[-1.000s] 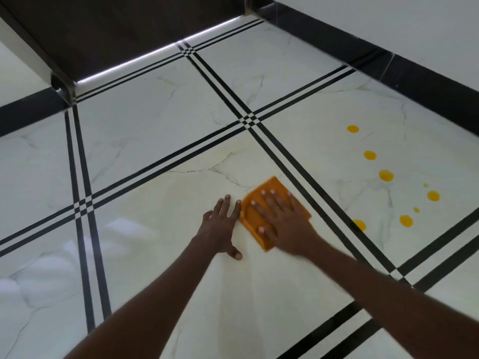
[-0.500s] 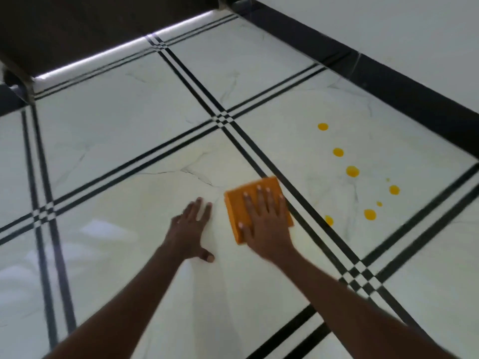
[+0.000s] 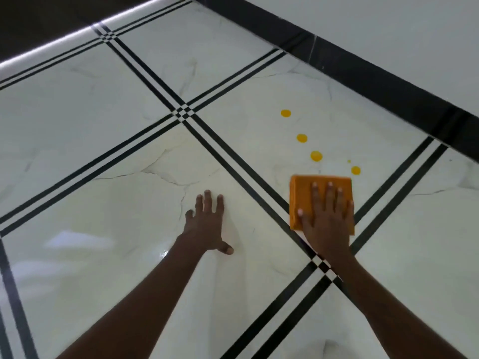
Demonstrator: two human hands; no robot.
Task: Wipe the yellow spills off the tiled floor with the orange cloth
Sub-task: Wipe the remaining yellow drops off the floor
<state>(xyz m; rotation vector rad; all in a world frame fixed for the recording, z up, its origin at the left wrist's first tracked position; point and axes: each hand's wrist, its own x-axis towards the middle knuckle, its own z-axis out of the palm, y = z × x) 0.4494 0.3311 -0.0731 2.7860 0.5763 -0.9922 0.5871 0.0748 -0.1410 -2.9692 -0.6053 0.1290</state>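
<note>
A glossy, marble-veined tiled floor (image 3: 108,198) is seen, crossed by paired black stripes (image 3: 234,161) that meet in small checkered squares. A dark band of skirting (image 3: 363,73) is set along the pale wall (image 3: 388,27) at the upper right. The left hand (image 3: 207,226) is laid flat on a bare tile, fingers spread and straight. The right hand (image 3: 328,221) is pressed flat, fingers straight, on the folded square orange cloth (image 3: 300,200), by the stripe. Round yellow spills (image 3: 316,156) are dotted just beyond the cloth.
</note>
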